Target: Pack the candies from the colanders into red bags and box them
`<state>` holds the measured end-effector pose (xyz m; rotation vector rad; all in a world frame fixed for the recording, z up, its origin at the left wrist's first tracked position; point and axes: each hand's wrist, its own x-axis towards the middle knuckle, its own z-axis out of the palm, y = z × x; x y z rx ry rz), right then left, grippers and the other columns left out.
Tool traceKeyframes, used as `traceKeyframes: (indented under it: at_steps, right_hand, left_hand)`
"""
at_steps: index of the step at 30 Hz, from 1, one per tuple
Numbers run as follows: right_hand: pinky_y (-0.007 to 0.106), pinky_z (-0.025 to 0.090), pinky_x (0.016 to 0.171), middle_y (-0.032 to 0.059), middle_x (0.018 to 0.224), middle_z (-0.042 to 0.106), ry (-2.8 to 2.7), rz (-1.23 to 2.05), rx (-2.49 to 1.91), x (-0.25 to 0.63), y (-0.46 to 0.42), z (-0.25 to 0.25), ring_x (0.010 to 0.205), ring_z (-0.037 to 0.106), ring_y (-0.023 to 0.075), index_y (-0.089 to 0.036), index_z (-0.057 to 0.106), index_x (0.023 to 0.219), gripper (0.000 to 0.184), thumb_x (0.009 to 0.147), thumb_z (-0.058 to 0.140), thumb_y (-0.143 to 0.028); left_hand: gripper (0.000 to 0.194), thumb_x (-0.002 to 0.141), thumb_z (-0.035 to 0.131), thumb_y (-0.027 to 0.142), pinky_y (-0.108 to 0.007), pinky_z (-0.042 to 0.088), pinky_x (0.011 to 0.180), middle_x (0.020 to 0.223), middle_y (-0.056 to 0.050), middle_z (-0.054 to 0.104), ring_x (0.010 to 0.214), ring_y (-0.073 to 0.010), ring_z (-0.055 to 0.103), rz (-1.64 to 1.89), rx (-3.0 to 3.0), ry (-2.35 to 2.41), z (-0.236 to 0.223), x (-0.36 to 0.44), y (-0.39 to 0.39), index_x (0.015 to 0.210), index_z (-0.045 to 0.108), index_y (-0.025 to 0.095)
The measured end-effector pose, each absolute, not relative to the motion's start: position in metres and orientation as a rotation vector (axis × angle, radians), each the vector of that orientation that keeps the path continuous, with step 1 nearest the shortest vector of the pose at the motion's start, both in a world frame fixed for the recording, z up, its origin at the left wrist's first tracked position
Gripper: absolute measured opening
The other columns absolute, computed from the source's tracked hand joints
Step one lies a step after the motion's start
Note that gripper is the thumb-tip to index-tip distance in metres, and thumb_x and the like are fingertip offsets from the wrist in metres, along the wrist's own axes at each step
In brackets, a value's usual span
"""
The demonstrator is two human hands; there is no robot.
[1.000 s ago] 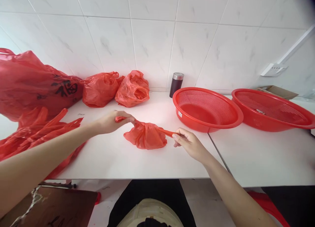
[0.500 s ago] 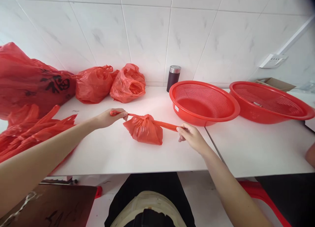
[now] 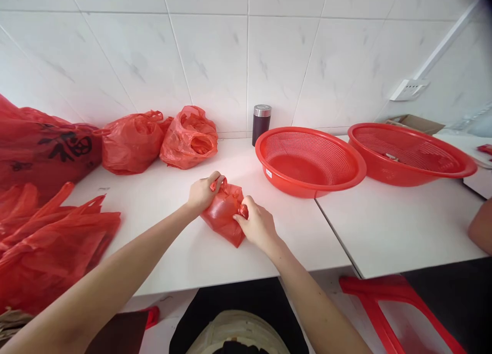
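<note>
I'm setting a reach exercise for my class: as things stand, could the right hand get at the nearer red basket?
Probably yes: only tabletop shows between the right hand and the nearer red basket, though the hand is holding the small red bag.

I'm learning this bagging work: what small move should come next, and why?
Probably bring the left hand and right hand closer together: each pinches a bunched part of the small red bag, and those parts stand apart.

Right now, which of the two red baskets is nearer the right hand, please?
The basket beside the flask; the other basket stands farther right, by the cardboard box.
</note>
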<state>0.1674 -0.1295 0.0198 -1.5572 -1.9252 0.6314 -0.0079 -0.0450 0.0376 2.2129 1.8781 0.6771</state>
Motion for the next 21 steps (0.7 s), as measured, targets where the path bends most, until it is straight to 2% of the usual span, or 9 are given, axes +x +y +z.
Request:
traceKeyframes:
  at_steps: [6,12,16,21]
  right_hand:
    - [0.025,0.032,0.06,-0.0039,0.073,0.048,-1.914,0.557,-1.415,0.186,-0.131,0.008,0.065,0.046,0.0135,-0.024,0.031,0.078,0.015,0.082,0.045,-0.018]
    - [0.024,0.033,0.06,-0.003,0.074,0.048,-1.896,0.582,-1.525,0.211,-0.129,0.002,0.066,0.045,0.0143,-0.023,0.03,0.077,0.017,0.083,0.046,-0.022]
    - [0.025,0.032,0.061,-0.0028,0.073,0.051,-1.959,0.487,-1.566,0.212,-0.125,-0.007,0.068,0.047,0.015,-0.023,0.032,0.075,0.018,0.082,0.048,-0.019]
    - [0.028,0.027,0.059,-0.0017,0.067,0.05,-2.046,0.356,-1.565,0.206,-0.123,-0.014,0.063,0.041,0.015,-0.022,0.034,0.07,0.018,0.08,0.046,-0.012]
  left_hand:
    - [0.038,0.091,0.035,0.054,-0.027,0.036,0.062,0.079,-0.001,0.07,0.071,-0.0213,0.061,0.513,2.299,1.862,0.042,-0.025,-0.03,0.085,0.064,0.03]
    - [0.05,0.09,0.031,0.062,-0.025,0.039,0.06,0.07,0.002,0.067,0.066,-0.017,0.057,0.407,2.312,1.767,0.037,-0.037,-0.026,0.074,0.065,0.028]
    - [0.047,0.089,0.035,0.061,-0.027,0.037,0.06,0.08,0.0,0.072,0.071,-0.0201,0.061,0.378,2.306,1.844,0.021,-0.035,-0.023,0.076,0.067,0.029]
    - [0.049,0.09,0.033,0.058,-0.03,0.036,0.063,0.087,-0.004,0.072,0.079,-0.0227,0.064,0.377,2.355,1.925,0.008,-0.029,-0.017,0.071,0.063,0.025]
